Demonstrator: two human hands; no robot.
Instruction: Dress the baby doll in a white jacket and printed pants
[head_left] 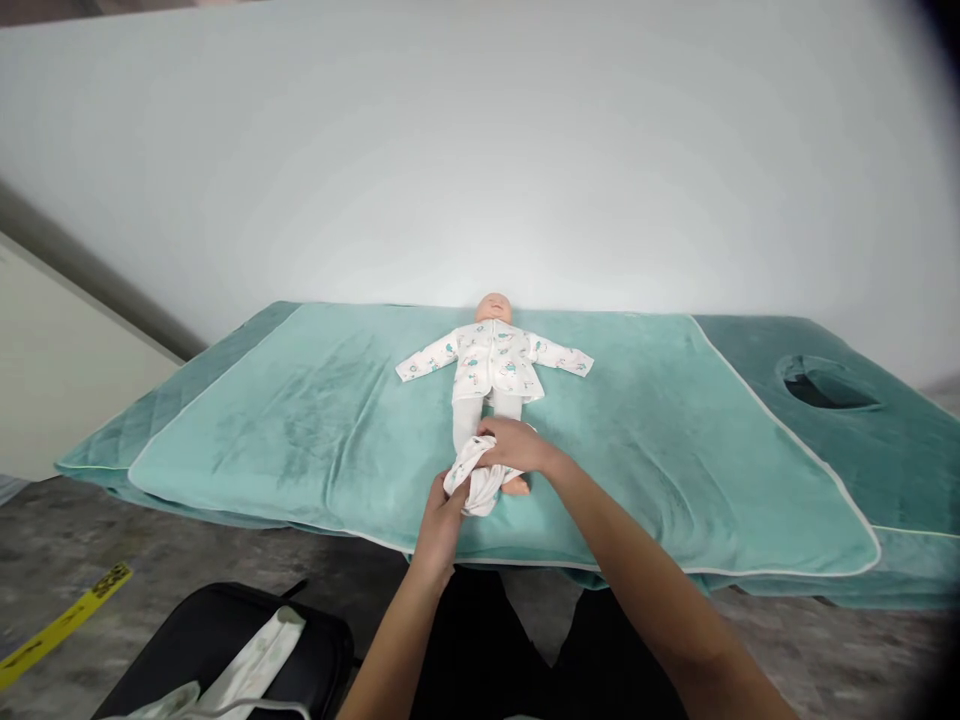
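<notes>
A baby doll [493, 308] lies on its back with its head toward the wall and its arms spread. It wears a white printed jacket [491, 365]; its legs look pale grey-white. Bunched white printed baby pants [480, 490] are gathered around the lower end of the leg on the left. My left hand [444, 510] pinches the near left edge of this cloth. Over the lower legs, my right hand [517, 445] has its fingers closed on the cloth's upper side. One bare foot [516, 486] shows beside the pants, on the right.
The doll rests on a green blanket [262, 430] over a padded bed with a dark face hole [825, 385] at the right. A wall [480, 150] stands behind. At lower left, a black chair [202, 640] holds pale cloth [259, 660].
</notes>
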